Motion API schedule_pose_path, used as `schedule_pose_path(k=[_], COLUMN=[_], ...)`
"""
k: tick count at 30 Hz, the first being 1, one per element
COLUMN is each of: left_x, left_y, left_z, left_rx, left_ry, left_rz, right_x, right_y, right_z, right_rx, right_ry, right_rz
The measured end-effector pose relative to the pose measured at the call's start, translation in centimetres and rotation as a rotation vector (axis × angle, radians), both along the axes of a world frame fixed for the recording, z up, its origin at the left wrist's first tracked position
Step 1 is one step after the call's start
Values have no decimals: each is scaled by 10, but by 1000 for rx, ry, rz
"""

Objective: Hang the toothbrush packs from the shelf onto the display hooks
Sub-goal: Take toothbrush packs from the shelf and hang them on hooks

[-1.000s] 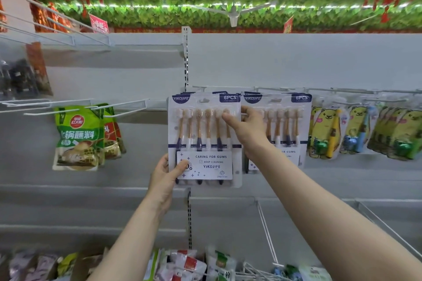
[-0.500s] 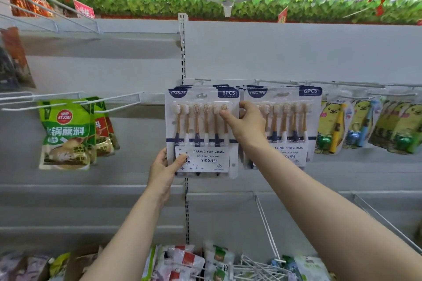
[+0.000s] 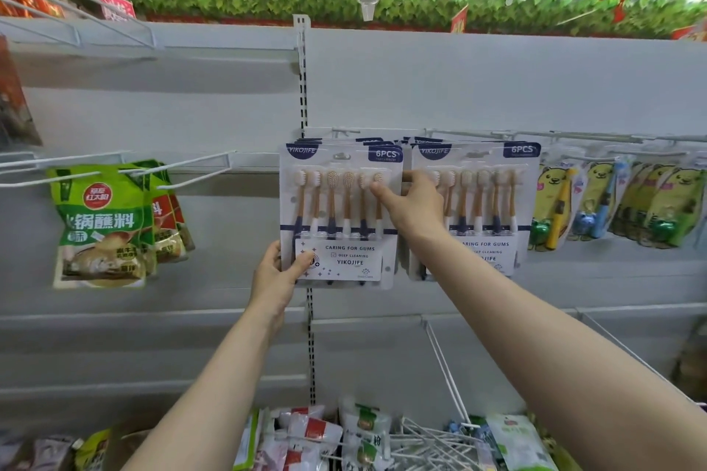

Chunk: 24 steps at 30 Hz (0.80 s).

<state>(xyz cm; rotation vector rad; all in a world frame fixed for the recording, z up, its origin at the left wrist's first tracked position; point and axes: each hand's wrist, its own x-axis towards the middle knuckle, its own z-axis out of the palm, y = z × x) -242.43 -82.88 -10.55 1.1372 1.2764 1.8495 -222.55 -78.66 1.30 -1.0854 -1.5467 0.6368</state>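
A white six-piece toothbrush pack (image 3: 340, 218) with brown-handled brushes hangs at the front of a stack on a display hook (image 3: 341, 132). My left hand (image 3: 277, 273) pinches its lower left corner. My right hand (image 3: 411, 203) grips its right edge at brush-head height, thumb on the front. A second stack of the same toothbrush packs (image 3: 480, 203) hangs on the neighbouring hook to the right, partly hidden by my right forearm.
Green sauce pouches (image 3: 101, 222) hang on white wire hooks at left. Yellow children's toothbrush packs (image 3: 619, 199) hang at right. Assorted packets (image 3: 325, 436) and loose white wire hooks (image 3: 432, 444) lie on the shelf below. A wire divider (image 3: 443, 367) slopes forward.
The held pack has gone back toward the hook and now sits flush with the stack. Both hands keep the same grip; the camera view has tilted slightly.
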Motion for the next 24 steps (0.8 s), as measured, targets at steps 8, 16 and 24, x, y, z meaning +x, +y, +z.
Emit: schedule_pose_path(k=[8,16,24], left_x=[1,10,101], left_y=[-2,-27,-83], left_z=[0,14,74], left_rx=[-29,-219,-174], left_ry=[12,168,536], left_rz=[10,232,489], right_x=[-3,13,126], right_y=[-2,-24,-68], right_z=[1,1,18], right_rx=[-35,-37,45], right_ry=[-18,-104,-396], right_rz=[-51,12,110])
